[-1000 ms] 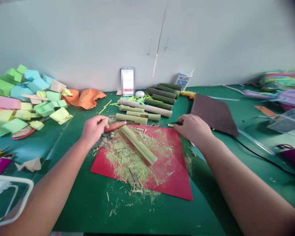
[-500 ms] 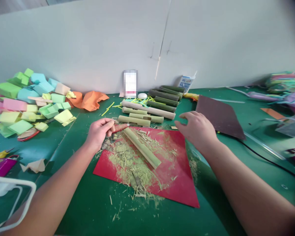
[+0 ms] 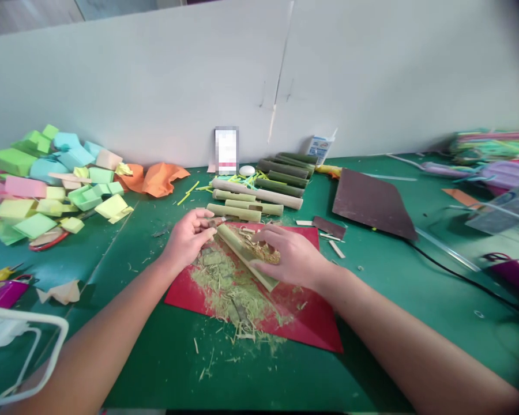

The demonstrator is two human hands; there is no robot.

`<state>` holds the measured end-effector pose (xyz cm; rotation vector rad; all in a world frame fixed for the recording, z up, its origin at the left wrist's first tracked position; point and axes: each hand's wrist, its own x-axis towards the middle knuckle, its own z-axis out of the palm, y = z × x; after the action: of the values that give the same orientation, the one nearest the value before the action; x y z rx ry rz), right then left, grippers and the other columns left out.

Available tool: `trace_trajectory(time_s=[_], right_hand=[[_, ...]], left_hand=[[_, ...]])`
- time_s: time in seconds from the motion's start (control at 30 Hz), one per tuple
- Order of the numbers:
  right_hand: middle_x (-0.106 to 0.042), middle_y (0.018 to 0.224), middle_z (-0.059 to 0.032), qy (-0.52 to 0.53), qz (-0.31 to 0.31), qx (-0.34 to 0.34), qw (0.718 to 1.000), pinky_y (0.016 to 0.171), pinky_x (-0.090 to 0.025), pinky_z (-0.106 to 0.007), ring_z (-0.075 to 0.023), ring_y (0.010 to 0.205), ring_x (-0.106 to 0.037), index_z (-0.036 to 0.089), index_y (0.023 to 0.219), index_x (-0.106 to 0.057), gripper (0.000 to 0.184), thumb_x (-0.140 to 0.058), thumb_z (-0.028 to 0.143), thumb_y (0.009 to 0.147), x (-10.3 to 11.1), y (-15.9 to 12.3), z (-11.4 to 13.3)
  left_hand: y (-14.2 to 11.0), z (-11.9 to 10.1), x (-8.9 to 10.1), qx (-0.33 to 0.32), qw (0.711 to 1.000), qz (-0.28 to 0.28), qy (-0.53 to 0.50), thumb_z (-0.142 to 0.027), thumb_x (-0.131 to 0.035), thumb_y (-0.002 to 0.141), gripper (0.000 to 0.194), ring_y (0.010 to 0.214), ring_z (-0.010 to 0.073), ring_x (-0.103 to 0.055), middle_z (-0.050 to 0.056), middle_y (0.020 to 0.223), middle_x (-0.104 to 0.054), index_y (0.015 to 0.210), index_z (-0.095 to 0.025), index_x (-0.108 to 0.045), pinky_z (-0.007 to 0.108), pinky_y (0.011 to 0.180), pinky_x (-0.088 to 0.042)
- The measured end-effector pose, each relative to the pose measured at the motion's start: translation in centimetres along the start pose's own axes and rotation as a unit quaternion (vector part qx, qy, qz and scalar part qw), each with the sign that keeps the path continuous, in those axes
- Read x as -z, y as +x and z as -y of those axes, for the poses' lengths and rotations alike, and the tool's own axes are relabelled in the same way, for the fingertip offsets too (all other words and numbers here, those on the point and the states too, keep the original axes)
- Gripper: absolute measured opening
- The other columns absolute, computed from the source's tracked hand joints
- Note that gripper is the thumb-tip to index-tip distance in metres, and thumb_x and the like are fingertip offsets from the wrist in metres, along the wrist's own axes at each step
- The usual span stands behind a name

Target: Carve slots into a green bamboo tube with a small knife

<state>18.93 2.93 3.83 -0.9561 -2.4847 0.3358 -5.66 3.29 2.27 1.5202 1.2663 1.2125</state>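
Note:
A split length of bamboo (image 3: 244,253) lies slanted on a red sheet (image 3: 315,323) strewn with shavings and pale green dust. My left hand (image 3: 190,236) is at its upper end, thumb and fingers curved and apart. Beside those fingertips is a slim reddish-brown shape with a pale tip; whether it is a finger or a held piece is unclear. Over the bamboo's right side hovers my right hand (image 3: 292,256), fingers bent, thumb close to the lower half. Shavings show between that thumb and the fingers, and nothing is visibly gripped.
Several bamboo pieces (image 3: 259,193) lie in a row behind the sheet, before a propped phone (image 3: 227,150). Folded coloured paper boxes (image 3: 30,190) are heaped at left. At right rest a dark maroon sheet (image 3: 372,204), a small dark strip (image 3: 328,226) and a black cord (image 3: 462,276).
My right hand has moved left and down, from beyond the red sheet's right edge to over the bamboo. My left hand has shifted slightly right, its thumb and finger parting. The view turned slightly.

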Motion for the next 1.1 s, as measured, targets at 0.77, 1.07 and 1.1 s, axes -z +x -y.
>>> trace_trajectory(time_s=[0.77, 1.07, 1.1], right_hand=[[-0.056, 0.091, -0.0039, 0.009, 0.077, 0.007, 0.997, 0.061, -0.036, -0.027, -0.0149, 0.076, -0.05, 0.019, 0.102, -0.054, 0.033, -0.063, 0.036, 0.074, -1.1, -0.5, 0.7], [-0.055, 0.089, -0.0037, 0.019, 0.082, 0.007, 0.996, 0.06, -0.036, -0.026, -0.0139, 0.073, -0.049, 0.019, 0.103, -0.055, 0.031, -0.059, 0.033, 0.076, -1.1, -0.4, 0.7], [-0.055, 0.089, -0.0037, 0.019, 0.082, 0.008, 0.996, 0.06, -0.036, -0.026, -0.0138, 0.073, -0.049, 0.019, 0.103, -0.055, 0.031, -0.06, 0.033, 0.076, -1.1, -0.4, 0.8]], left_hand=[[-0.4, 1.0, -1.3, -0.289, 0.904, 0.022, 0.315, -0.014, -0.059, 0.08, 0.013, 0.08, 0.0157, -0.061, 0.006, 0.087, -0.065, 0.091, -0.016, -0.065, 0.032, 0.073, -0.051], [0.4, 1.4, -1.0, -0.274, 0.902, 0.002, 0.335, -0.018, -0.063, 0.077, 0.009, 0.069, 0.0137, -0.06, 0.006, 0.084, -0.064, 0.085, -0.015, -0.065, 0.029, 0.065, -0.052], [0.4, 1.3, -1.0, -0.272, 0.902, 0.004, 0.334, -0.019, -0.063, 0.077, 0.008, 0.071, 0.0142, -0.061, 0.006, 0.084, -0.064, 0.085, -0.016, -0.065, 0.029, 0.066, -0.052]])
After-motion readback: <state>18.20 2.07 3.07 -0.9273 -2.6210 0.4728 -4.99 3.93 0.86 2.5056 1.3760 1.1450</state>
